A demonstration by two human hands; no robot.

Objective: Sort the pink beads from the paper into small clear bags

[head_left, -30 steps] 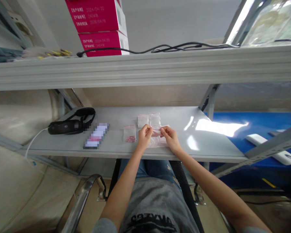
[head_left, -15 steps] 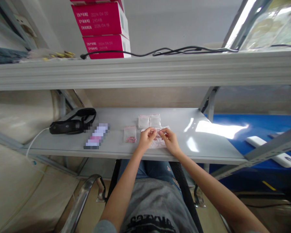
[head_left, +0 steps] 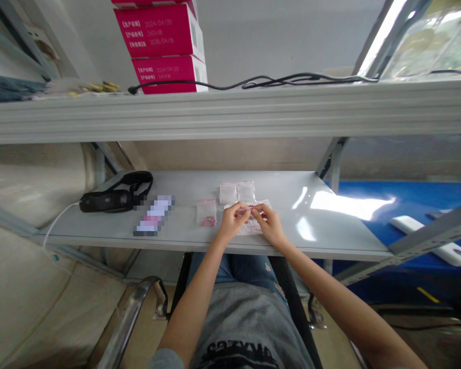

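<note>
My left hand (head_left: 232,220) and my right hand (head_left: 269,223) meet over the table, fingertips pinched and nearly touching. What they hold is too small to make out. Beneath them lies a clear plastic sheet or bag (head_left: 250,229) with small reddish bits on it, partly covered by my fingers. Left of my left hand, a small zip bag (head_left: 206,212) has pink and red beads gathered at its bottom. Just beyond the hands, two more clear zip bags, one on the left (head_left: 228,193) and one on the right (head_left: 246,191), lie side by side; their contents cannot be made out.
A phone (head_left: 154,215), blurred out, and a black strapped headset (head_left: 111,199) with a white cable lie to the left on the grey table (head_left: 184,184). An upper shelf (head_left: 230,118) crosses in front, bearing red boxes (head_left: 157,33) and a black cable (head_left: 223,87).
My fingers have shifted slightly, and more reddish bits show between and around the fingertips. Both hands stay in the same place over the plastic.
</note>
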